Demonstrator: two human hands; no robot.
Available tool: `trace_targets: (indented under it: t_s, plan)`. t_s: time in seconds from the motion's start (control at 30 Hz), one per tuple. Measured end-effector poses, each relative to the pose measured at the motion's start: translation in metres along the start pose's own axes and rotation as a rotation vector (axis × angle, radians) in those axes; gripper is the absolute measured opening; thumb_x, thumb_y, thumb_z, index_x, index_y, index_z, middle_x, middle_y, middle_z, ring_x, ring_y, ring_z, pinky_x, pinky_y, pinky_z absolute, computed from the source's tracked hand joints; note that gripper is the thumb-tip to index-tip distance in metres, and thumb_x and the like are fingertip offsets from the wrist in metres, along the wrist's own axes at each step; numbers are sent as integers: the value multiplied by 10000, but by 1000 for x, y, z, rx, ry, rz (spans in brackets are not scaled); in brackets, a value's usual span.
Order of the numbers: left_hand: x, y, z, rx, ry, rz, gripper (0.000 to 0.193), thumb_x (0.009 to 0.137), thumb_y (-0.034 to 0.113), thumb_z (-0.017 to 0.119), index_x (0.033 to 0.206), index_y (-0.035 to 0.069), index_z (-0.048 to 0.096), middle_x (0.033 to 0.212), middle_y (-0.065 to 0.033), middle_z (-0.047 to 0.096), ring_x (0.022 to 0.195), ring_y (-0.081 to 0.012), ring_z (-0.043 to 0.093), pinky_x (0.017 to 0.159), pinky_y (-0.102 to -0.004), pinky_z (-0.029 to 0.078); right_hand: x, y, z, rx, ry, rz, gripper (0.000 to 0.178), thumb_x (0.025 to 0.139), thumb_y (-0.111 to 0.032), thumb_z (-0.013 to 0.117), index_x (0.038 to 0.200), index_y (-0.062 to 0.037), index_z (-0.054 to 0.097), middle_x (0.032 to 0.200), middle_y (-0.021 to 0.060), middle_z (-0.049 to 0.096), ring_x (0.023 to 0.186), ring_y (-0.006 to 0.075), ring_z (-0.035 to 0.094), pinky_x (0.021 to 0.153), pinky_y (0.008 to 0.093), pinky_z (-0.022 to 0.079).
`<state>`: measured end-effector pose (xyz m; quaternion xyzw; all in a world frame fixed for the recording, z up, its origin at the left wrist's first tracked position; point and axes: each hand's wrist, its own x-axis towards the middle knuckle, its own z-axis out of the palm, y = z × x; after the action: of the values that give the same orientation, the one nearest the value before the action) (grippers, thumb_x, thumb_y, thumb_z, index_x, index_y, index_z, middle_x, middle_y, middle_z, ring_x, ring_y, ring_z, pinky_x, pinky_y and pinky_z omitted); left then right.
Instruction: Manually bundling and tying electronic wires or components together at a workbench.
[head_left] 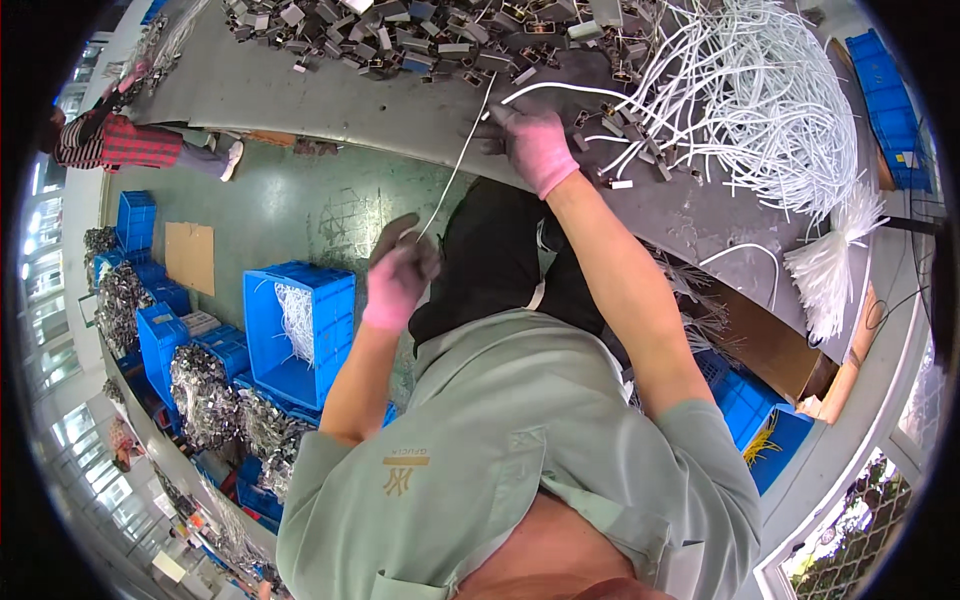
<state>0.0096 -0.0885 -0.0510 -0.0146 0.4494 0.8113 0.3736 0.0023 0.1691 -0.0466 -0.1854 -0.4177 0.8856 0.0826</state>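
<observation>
My left hand (402,268), in a pink glove with dark, soiled fingers, is closed on the lower end of a thin white cord (460,160). The cord slants up to the table (400,130), towards a heap of small grey metal-like housings (420,35). At the table's near edge my right hand (536,145), gloved the same way, has its fingers bent together against the cord's upper part; its exact grip is partly hidden. A thicker white cable (570,87) from the large bundle ends just above the right fingers. Several housings (645,140) lie right of that hand.
A big tangle of white cables (760,100) covers the table's right side, with a tied bunch (830,270) over its edge. Blue crates (300,330) stand on the floor at left, near heaps of metallic parts (205,395). Another person (130,140) works at far left.
</observation>
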Motion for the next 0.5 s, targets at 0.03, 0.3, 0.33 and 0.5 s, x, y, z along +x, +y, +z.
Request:
trace_targets:
  t_s: [0.03,0.3,0.33,0.5]
  plan:
    - [-13,0,-19,50,65,-44,390,816,182,531,1178,36,542,724,-52,464,620,-174,437,550,-314,363,2,4,1,2,1,1,293,959,-135,499,1177,60,501,1054,182,630,905,298,670,643,308,521]
    - [-127,-33,-173,495,495,-265,228,833,242,696,744,81,563,549,6,452,434,-104,419,402,-244,292,-29,46,18,57,50,51,274,946,-143,531,1129,60,527,991,167,653,860,287,677,609,315,526]
    - [-137,-36,-182,469,610,-296,251,829,245,714,715,90,552,545,10,453,424,-100,415,394,-245,282,-34,46,21,72,61,48,268,943,-142,538,1118,60,536,978,162,657,851,277,679,609,315,529]
    - [-157,-31,-211,465,658,-309,248,822,215,719,713,87,537,552,17,448,421,-95,402,394,-246,269,-26,16,-3,-302,262,-330,222,946,-138,530,1068,45,556,903,125,652,808,248,679,557,298,511]
